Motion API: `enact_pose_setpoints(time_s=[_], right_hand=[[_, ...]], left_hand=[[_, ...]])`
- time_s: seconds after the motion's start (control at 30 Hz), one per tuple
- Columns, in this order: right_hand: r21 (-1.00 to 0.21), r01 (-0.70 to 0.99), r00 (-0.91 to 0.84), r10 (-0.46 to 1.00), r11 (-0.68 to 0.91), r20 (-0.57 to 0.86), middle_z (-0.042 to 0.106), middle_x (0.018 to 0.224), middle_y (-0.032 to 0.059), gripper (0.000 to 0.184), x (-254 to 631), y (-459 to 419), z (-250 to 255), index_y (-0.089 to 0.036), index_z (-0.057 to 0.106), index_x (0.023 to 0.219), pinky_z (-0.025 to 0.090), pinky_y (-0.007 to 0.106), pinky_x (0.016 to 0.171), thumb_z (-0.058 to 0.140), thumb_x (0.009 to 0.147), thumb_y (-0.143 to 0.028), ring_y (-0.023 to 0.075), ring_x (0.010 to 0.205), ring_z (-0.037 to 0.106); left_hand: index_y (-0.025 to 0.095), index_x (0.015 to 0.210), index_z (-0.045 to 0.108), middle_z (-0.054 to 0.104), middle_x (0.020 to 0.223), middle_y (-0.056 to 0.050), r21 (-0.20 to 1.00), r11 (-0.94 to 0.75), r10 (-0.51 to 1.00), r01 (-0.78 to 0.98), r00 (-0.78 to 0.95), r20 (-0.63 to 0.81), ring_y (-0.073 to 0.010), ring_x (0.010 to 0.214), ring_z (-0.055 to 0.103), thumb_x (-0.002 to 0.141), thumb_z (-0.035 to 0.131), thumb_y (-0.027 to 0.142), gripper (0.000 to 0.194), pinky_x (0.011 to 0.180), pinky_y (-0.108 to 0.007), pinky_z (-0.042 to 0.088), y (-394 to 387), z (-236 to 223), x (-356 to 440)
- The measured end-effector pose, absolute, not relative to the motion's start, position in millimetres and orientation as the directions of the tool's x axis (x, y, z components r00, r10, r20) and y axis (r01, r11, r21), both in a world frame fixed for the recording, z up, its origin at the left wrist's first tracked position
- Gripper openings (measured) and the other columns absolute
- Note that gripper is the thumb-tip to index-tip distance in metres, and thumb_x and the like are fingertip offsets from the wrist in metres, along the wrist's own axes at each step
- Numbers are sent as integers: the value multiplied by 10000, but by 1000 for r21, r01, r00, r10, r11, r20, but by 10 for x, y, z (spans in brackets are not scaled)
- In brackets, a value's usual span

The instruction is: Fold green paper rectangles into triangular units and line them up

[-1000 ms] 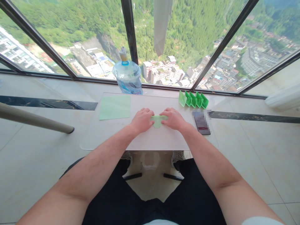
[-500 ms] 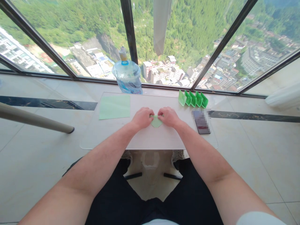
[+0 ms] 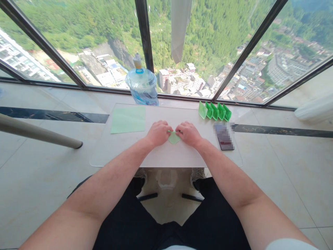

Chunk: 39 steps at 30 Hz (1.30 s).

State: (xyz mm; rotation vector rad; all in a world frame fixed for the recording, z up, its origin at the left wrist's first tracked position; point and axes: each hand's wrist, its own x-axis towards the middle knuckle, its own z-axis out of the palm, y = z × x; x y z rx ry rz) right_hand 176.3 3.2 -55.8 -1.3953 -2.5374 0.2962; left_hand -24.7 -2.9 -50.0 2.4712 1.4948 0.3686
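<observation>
A small piece of folded light green paper (image 3: 174, 138) lies at the middle of the white table (image 3: 161, 156). My left hand (image 3: 160, 132) pinches its upper left edge. On the other side, my right hand (image 3: 189, 132) grips the upper right edge, fingers curled in. The paper's lower part shows between the hands; its top is partly hidden by the fingertips. To the left of my hands lies a flat sheet of green paper (image 3: 128, 119).
Several folded green paper pieces (image 3: 214, 111) stand in a row at the table's back right. In front of them lies a phone (image 3: 224, 137). A large water bottle (image 3: 142, 86) stands behind the table by the window. A beige pole (image 3: 41, 131) juts in from the left.
Both hands still hold the paper, their fingers shifted slightly. The paper's visible lower part looks shorter and rounder than before. The whole view has moved a little.
</observation>
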Motion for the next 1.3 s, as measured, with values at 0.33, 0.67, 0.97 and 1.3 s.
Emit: enact_pose_setpoints(time_s=[0.33,0.67,0.97,1.3], right_hand=[[-247,772,-578,808,586,112,694,1035,79,183,1852,-85,-535,-215,751,1004,365,364,942,589,954,-287,239,1030,546],[-214,762,-609,789,611,84,690,1092,86,179,1884,-95,-480,-228,736,1049,339,377,954,616,944,-309,256,1089,519],[-116,804,-578,812,584,80,688,1103,105,211,1831,-144,-441,-212,726,1096,332,398,934,577,967,-288,271,1085,510],[-43,835,-546,835,549,63,672,1052,132,225,1803,-225,-448,-168,722,993,358,382,878,546,987,-308,270,1031,537]], left_hand=[[203,927,771,678,958,-92,260,-587,810,767,564,162,-239,935,585,926,498,210,273,900,-395,470,-83,-544,-275],[174,931,736,658,1014,-125,205,-599,800,774,588,118,-266,1005,583,926,521,265,234,919,-418,471,-160,-479,-277],[230,1360,599,622,1131,-125,151,-583,811,799,584,39,-297,1063,562,894,616,394,494,958,-430,454,-287,-393,-249],[172,1200,640,630,1166,-138,145,-574,816,806,579,16,-302,1135,544,893,626,292,331,973,-419,441,-357,-345,-134]])
